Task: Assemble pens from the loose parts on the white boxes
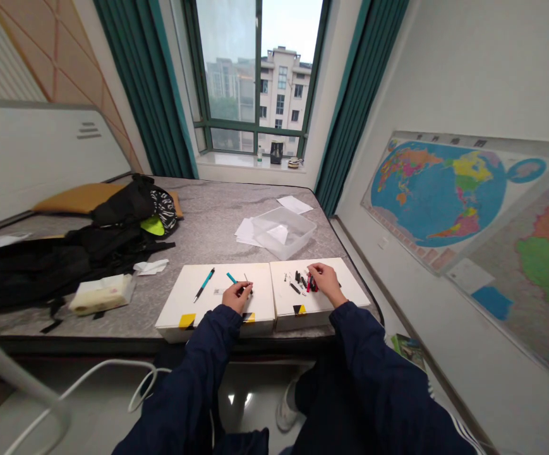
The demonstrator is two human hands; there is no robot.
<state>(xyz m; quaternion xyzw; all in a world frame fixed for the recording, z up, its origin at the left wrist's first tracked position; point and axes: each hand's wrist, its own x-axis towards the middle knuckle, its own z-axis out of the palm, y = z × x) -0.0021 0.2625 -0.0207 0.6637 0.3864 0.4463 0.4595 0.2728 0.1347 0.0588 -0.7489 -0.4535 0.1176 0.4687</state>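
Dark navy sleeves (184,385) are reaching in from the bottom of the view, and both hands are working over two white boxes lying side by side along the near edge of the bed (208,215). The left box (179,303) and the right box (345,294) are touching, and the right box's far corner is sitting close to the bed's right edge.

The left hand (237,297) is hovering over the left box, its grip curled at a thin dark piece (246,283), though the view does not show whether it is holding it. A teal pen part (231,277) is lying just beside the fingers, and a teal pen (204,284) is lying aslant farther left, with open white surface around it. The right hand (326,283) is resting over the right box, its grip bunched at a cluster of red and black pen parts (311,283); whether it is closed cannot be told. Small dark parts (297,279) are scattered just left of it.

Beyond the boxes, a stretch of open grey bed is separating them from a clear plastic bin (283,232) sitting on loose paper sheets (244,230). Black bags (32,272) are lying well to the left.
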